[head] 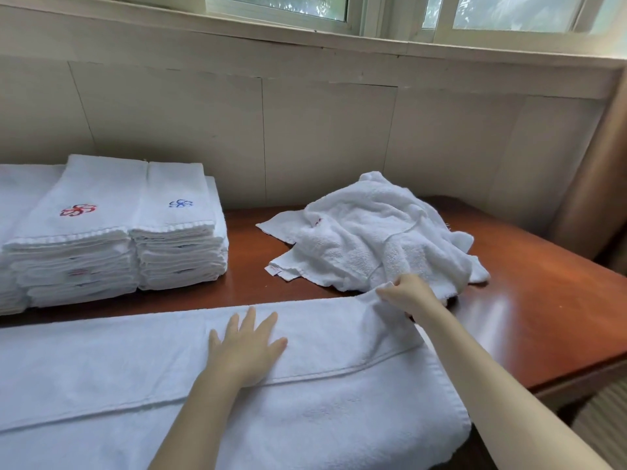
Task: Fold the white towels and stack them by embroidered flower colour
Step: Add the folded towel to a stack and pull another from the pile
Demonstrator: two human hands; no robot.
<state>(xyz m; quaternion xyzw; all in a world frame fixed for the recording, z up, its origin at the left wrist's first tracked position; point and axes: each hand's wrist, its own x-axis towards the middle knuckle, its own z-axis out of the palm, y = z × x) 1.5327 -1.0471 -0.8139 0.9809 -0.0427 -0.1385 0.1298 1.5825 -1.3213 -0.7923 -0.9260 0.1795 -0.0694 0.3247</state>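
Note:
A long white towel (135,364) lies spread across the near edge of the table, its far half folded over toward me. My left hand (246,347) presses flat on it with fingers spread. My right hand (405,291) pinches the towel's far right corner. Behind that hand sits a crumpled heap of unfolded white towels (376,232). At the left stand two neat stacks of folded towels: one topped by a red embroidered flower (78,210), and beside it one topped by a blue flower (181,203).
The brown wooden table (529,300) ends at a corner on the right. More folded white cloth (17,191) lies at the far left edge. A panelled wall and a window sill run behind the table.

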